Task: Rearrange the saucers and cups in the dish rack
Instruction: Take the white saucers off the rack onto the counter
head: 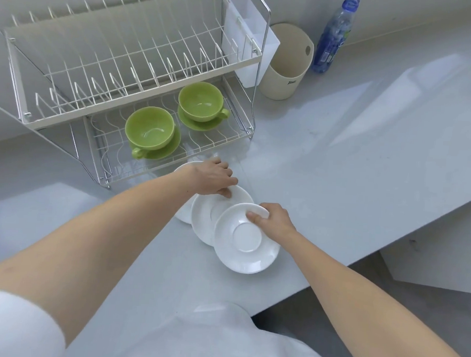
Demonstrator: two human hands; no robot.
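At lower centre of the frame, our right hand [270, 217] pinches the nearest white saucer [246, 240] by its rim, while our left hand [215, 178] grips the middle saucer [207, 218]. The overlapping rims could knock, chip or slip on the counter [352, 170].

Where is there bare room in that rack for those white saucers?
The white wire dish rack's upper tier is bare. Below, two green cups on green saucers crowd the middle and right; only its left end is free. The grey counter right of the rack is open.
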